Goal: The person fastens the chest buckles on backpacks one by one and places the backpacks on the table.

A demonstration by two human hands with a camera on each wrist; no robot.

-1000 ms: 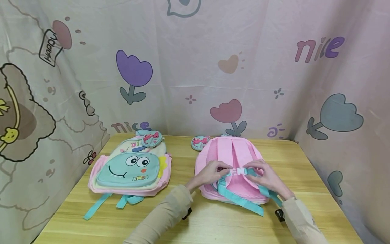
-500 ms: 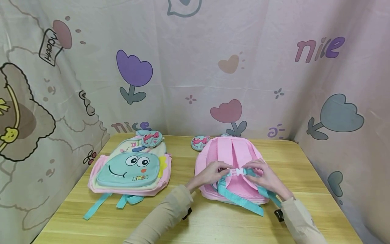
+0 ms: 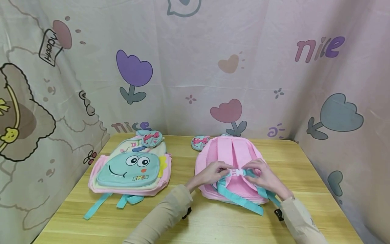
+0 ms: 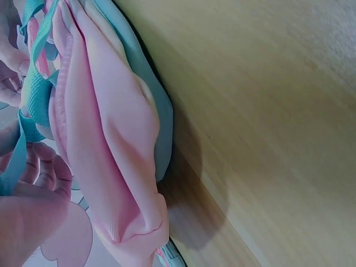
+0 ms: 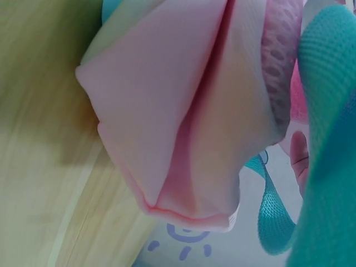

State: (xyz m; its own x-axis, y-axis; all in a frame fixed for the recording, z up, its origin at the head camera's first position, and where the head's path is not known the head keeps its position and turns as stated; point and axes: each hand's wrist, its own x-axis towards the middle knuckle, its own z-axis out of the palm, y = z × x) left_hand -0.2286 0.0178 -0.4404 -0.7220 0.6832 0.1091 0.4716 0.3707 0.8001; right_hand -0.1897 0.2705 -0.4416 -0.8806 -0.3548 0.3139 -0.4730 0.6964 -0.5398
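Observation:
A pink backpack [image 3: 210, 159] lies with its back panel and shoulder straps facing up. Above that panel, my left hand [image 3: 210, 173] pinches the left end of a pale pink and white side-release buckle [image 3: 237, 172]. My right hand [image 3: 265, 175] pinches the buckle's right end, where a teal strap [image 3: 250, 173] joins it. The two halves meet; whether they are fully latched cannot be made out. In the left wrist view, teal webbing [image 4: 38, 100] crosses my left hand [image 4: 41, 189]. Teal webbing [image 5: 331, 122] also covers much of the right wrist view, hiding most of that hand.
A second backpack [image 3: 128, 169] with a teal cartoon-face pocket lies face up on the left of the wooden table [image 3: 182, 223]. A round pouch [image 3: 199, 143] sits by the pink backpack's top left. A loose teal strap end [image 3: 243, 203] hangs toward the front. A printed curtain [image 3: 189, 67] stands behind.
The buckle's white right half has moved left against the pink half, and the gap between them has narrowed. Both hands keep their grip and have barely moved.

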